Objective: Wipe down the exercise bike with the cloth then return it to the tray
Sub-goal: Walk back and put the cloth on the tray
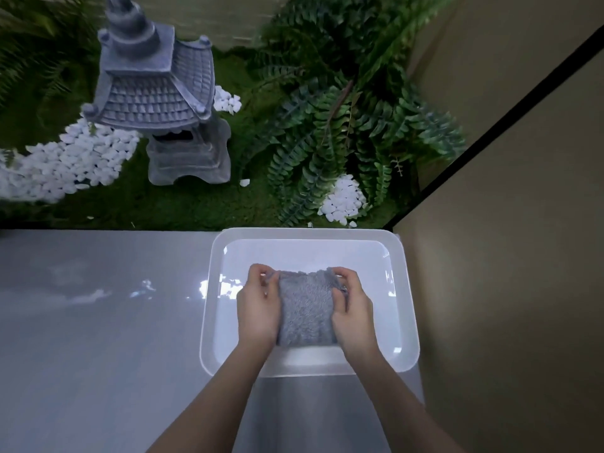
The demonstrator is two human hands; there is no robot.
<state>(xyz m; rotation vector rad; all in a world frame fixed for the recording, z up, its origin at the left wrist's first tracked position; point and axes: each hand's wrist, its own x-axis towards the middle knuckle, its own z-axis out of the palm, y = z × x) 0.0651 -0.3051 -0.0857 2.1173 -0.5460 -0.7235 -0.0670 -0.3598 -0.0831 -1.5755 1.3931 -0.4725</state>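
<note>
Two hands, one cloth: a person grips a folded grey cloth over a white tray on a glossy grey counter, with no exercise bike anywhere in view.

Setting: the counter (98, 322) runs beside an indoor garden bed of moss, with a stone pagoda lantern (160, 93), ferns (343, 125) and patches of white pebbles (65, 165) beyond its far edge.

Tray: the tray (405, 289) sits at the counter's right end, near a beige wall; its floor looks bare apart from the cloth.

Cloth: the cloth (305, 308) lies in the middle of the tray, folded into a plump block, long side running toward the camera; whether its underside rests on the tray floor or hangs just above it cannot be told.

Left hand: the left hand (258, 305) is closed round the cloth's left edge, fingers curled in at the far corner.

Right hand: the right hand (351, 308) mirrors it on the right edge, thumb and fingers pinching the far corner.

Step in hand: judged from the pose, either lifting the cloth out or setting it down; the frame does not settle which.

Doing it well: keep both grips even so the fold holds, move the block level and clear of the rim, and avoid dragging the light tray across the slick counter.
</note>
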